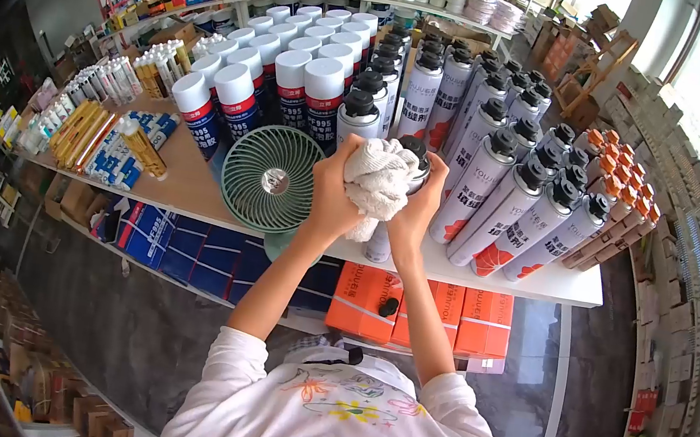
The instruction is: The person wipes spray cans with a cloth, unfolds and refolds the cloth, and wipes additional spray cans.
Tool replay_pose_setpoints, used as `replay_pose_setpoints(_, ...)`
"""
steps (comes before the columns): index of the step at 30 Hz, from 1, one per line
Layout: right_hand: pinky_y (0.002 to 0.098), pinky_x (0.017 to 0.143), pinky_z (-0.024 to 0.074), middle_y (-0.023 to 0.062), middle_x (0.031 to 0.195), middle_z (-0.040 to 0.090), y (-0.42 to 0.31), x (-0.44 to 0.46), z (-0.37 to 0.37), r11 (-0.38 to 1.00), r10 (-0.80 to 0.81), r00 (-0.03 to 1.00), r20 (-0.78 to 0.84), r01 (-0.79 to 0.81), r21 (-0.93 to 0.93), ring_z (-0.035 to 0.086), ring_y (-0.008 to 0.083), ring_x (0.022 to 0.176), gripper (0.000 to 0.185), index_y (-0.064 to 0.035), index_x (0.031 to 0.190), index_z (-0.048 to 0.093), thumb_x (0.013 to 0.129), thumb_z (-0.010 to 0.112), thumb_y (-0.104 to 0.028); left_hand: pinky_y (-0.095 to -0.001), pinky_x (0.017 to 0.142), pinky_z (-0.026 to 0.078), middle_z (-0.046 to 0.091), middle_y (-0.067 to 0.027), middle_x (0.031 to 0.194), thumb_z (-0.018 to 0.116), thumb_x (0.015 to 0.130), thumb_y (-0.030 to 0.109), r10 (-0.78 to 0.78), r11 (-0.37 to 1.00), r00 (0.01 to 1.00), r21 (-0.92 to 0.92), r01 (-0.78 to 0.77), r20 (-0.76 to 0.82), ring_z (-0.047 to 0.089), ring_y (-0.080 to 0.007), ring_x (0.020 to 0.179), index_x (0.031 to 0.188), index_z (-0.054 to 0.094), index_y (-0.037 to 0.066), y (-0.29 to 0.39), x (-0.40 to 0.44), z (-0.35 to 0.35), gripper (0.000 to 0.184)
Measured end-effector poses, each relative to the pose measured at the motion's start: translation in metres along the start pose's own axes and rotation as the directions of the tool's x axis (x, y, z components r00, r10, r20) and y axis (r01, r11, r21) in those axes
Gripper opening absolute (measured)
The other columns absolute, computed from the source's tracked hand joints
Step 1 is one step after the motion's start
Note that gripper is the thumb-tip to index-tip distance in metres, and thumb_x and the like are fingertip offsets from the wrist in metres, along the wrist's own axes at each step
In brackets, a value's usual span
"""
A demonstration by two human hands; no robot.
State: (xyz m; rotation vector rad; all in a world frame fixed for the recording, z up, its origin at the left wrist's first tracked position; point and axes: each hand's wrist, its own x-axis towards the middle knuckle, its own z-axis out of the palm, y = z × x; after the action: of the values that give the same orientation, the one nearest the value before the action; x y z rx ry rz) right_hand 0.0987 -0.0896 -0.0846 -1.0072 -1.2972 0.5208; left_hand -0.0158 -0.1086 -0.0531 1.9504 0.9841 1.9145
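Note:
My left hand (336, 188) is closed around a bunched white cloth (381, 174). Pressed against the cloth is a white spray-foam can (378, 246) with a black cap, and my right hand (419, 209) wraps around its upper part. The cloth and my fingers cover much of that can. Beside my left forearm stands a round green fan (273, 179). Rows of similar black-capped cans (507, 212) stand to the right of my hands, and more stand just behind them.
White-capped blue cans (237, 100) stand behind the fan. Orange-topped tubes (621, 189) fill the table's right end. Sealant tubes (142, 146) lie and stand at left. Orange boxes (367, 297) and blue boxes (184, 251) sit below the white tabletop edge (572, 290).

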Motion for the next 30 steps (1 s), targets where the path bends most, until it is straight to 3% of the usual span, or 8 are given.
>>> replay_pose_setpoints(7, 0.0390, 0.097, 0.0453, 0.0195, 0.122, 0.056, -0.004, 0.012, -0.016, 0.995, 0.103, 0.978, 0.181, -0.105, -0.002, 0.057, 0.0306, 0.115, 0.085, -0.0002, 0.130, 0.041, 0.063, 0.088, -0.023, -0.0266, 0.085, 0.047, 0.065, -0.0035, 0.098, 0.070, 0.083, 0.012, -0.260, 0.948, 0.937, -0.248, 0.201, -0.235, 0.060, -0.0112, 0.093, 0.105, 0.061, 0.003, -0.023, -0.016, -0.029, 0.025)
replay_pose_setpoints(12, 0.0360, 0.107, 0.0399, 0.0171, 0.129, 0.058, 0.020, 0.034, -0.043, 0.994, -0.085, 0.914, 0.398, 0.048, 0.102, 0.056, 0.0240, 0.121, 0.089, 0.0018, 0.136, 0.042, 0.067, 0.091, -0.024, -0.0264, 0.085, 0.046, 0.064, -0.0021, 0.097, 0.070, 0.084, 0.014, -0.266, 0.956, 0.937, -0.188, 0.226, -0.227, 0.060, -0.0104, 0.092, 0.105, 0.061, 0.003, -0.035, -0.031, -0.050, 0.026)
replay_pose_setpoints(15, 0.0360, 0.109, 0.0385, 0.0159, 0.127, 0.060, 0.015, 0.047, -0.052, 0.993, -0.041, 0.836, 0.547, -0.026, 0.115, 0.056, 0.0229, 0.122, 0.084, 0.0035, 0.134, 0.048, 0.067, 0.090, -0.024, -0.0264, 0.084, 0.046, 0.063, -0.0025, 0.096, 0.069, 0.083, 0.014, -0.205, 0.975, 0.956, -0.132, 0.179, -0.210, 0.059, -0.0105, 0.090, 0.106, 0.061, 0.003, -0.020, -0.033, -0.047, 0.028)
replay_pose_setpoints(23, 0.0340, 0.105, 0.0443, 0.0087, 0.122, 0.062, 0.015, 0.028, -0.036, 0.999, -0.006, 0.941, 0.339, -0.011, 0.048, 0.058, 0.0174, 0.116, 0.077, -0.0003, 0.130, 0.051, 0.065, 0.091, -0.016, -0.0279, 0.080, 0.049, 0.065, -0.0074, 0.096, 0.079, 0.071, 0.013, 0.041, 0.971, 0.982, 0.240, 0.005, -0.186, 0.063, -0.0137, 0.089, 0.105, 0.060, 0.002, 0.008, -0.024, -0.025, 0.040)
replay_pose_setpoints(24, 0.0341, 0.100, 0.0481, 0.0088, 0.120, 0.061, 0.012, 0.024, -0.033, 0.999, -0.009, 0.956, 0.294, -0.001, 0.036, 0.058, 0.0168, 0.115, 0.078, -0.0003, 0.129, 0.050, 0.065, 0.090, -0.015, -0.0335, 0.081, 0.052, 0.067, -0.0100, 0.102, 0.085, 0.066, 0.010, 0.093, 0.965, 0.980, 0.259, -0.045, -0.177, 0.067, -0.0239, 0.092, 0.107, 0.062, 0.003, 0.011, -0.020, -0.020, 0.049)
replay_pose_setpoints(25, 0.0341, 0.100, 0.0481, 0.0088, 0.120, 0.061, 0.013, 0.022, -0.029, 0.999, -0.012, 0.955, 0.295, 0.002, 0.034, 0.058, 0.0168, 0.115, 0.078, -0.0003, 0.129, 0.050, 0.065, 0.090, -0.015, -0.0335, 0.081, 0.052, 0.067, -0.0100, 0.102, 0.085, 0.066, 0.010, 0.094, 0.965, 0.979, 0.258, -0.045, -0.180, 0.067, -0.0239, 0.092, 0.107, 0.062, 0.003, 0.013, -0.015, -0.016, 0.049)
replay_pose_setpoints(27, 0.0361, 0.091, 0.0503, 0.0136, 0.116, 0.060, 0.019, 0.018, -0.023, 0.992, -0.106, 0.980, 0.170, 0.093, 0.082, 0.061, 0.0233, 0.107, 0.076, 0.0008, 0.125, 0.050, 0.063, 0.090, -0.016, -0.0361, 0.082, 0.055, 0.067, -0.0123, 0.107, 0.085, 0.065, 0.011, 0.297, 0.886, 0.955, 0.377, -0.271, -0.012, 0.067, -0.0286, 0.098, 0.105, 0.062, 0.003, 0.015, -0.009, -0.008, 0.047)
replay_pose_setpoints(30, 0.0360, 0.089, 0.0505, 0.0150, 0.114, 0.057, 0.012, 0.008, -0.022, 0.997, -0.075, 0.991, 0.110, 0.072, 0.033, 0.061, 0.0259, 0.104, 0.068, 0.0009, 0.123, 0.048, 0.069, 0.086, -0.013, -0.0374, 0.082, 0.058, 0.069, -0.0095, 0.105, 0.083, 0.064, 0.013, 0.366, 0.835, 0.925, 0.402, -0.376, 0.107, 0.067, -0.0265, 0.101, 0.101, 0.064, 0.004, 0.012, -0.006, -0.001, 0.043)
